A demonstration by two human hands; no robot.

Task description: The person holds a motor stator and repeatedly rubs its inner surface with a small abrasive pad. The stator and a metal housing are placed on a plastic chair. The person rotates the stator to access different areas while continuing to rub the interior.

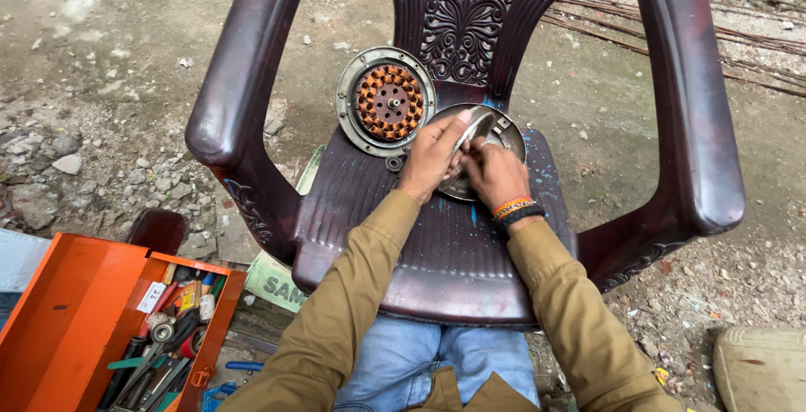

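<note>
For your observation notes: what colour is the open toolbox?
Orange; the toolbox shows in the head view, bottom left.

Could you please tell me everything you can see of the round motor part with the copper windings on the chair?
The motor part is a round disc with a dull grey metal rim and a ring of copper-coloured coils around a reddish, hole-dotted centre with a short shaft. It stands tilted, leaning against the carved back of the dark plastic chair, its lower edge on the seat. A small ring lies just below it. The left hand is close but apart from it.
</note>
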